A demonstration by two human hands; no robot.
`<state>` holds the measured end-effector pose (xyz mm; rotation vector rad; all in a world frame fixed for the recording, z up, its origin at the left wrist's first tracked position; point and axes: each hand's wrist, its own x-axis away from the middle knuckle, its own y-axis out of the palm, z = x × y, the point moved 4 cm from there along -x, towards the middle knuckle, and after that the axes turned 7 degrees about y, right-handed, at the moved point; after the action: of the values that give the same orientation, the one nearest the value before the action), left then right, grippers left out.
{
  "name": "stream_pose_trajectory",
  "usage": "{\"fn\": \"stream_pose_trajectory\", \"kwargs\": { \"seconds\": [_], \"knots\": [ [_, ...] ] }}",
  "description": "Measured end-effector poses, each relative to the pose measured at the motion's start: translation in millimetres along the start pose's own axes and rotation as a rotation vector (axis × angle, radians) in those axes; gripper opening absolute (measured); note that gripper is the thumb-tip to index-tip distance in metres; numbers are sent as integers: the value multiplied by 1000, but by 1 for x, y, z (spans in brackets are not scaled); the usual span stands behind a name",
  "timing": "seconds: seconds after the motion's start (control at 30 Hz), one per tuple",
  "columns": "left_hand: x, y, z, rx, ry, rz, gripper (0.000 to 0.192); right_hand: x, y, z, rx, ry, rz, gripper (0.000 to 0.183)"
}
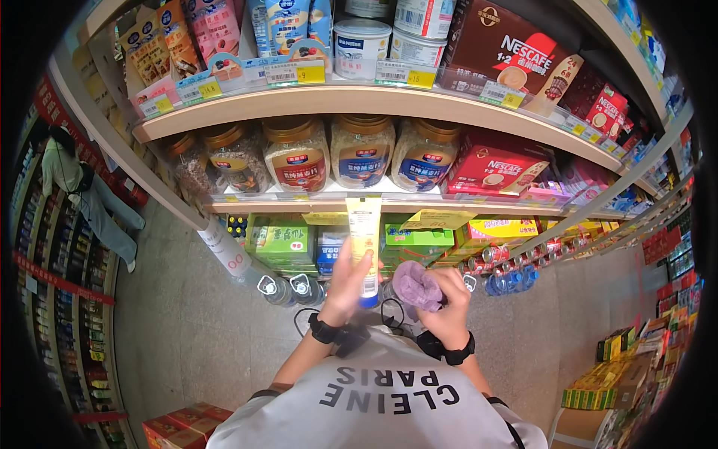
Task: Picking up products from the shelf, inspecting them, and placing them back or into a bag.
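Observation:
My left hand (pixel 346 283) is closed around a yellow squeeze tube (pixel 364 241) with a blue cap, which stands upright with its cap end down. Beside it, on the right, my right hand (pixel 450 303) grips a bunched purple cloth (pixel 418 286). The cloth and the tube are apart. Behind the tube is the edge of a store shelf (pixel 269 206), where oat jars with gold lids (pixel 362 154) stand in a row. A red Nescafe box (pixel 493 167) sits to their right. Black bands circle both my wrists.
Above is a shelf (pixel 336 101) with cans, pouches and a brown Nescafe box (pixel 505 50). Green cartons (pixel 283 242) and water bottles (pixel 280 292) stand low down. A person (pixel 73 174) is in the left aisle. Red boxes (pixel 185 424) lie lower left, stacked goods (pixel 606 381) lower right.

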<state>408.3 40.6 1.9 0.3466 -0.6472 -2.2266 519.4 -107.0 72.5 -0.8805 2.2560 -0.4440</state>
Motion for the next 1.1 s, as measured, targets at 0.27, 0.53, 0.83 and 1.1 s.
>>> {"fn": "stream_pose_trajectory", "kwargs": {
  "seconds": [0.27, 0.53, 0.83, 1.1],
  "knots": [
    [7, 9, -18, -239, 181, -109, 58, -2, -2, -6, 28, -80, 1, 37],
    [23, 32, -1, -869, 294, -222, 65, -10, -1, -9, 104, -56, 158, 38],
    [25, 34, -3, -895, 140, -276, 56, -16, -19, 8, 35, 41, 336, 40],
    [18, 27, -3, -283, -206, -329, 71, -13, -25, 10, -79, 53, 295, 40]
  ]
}}
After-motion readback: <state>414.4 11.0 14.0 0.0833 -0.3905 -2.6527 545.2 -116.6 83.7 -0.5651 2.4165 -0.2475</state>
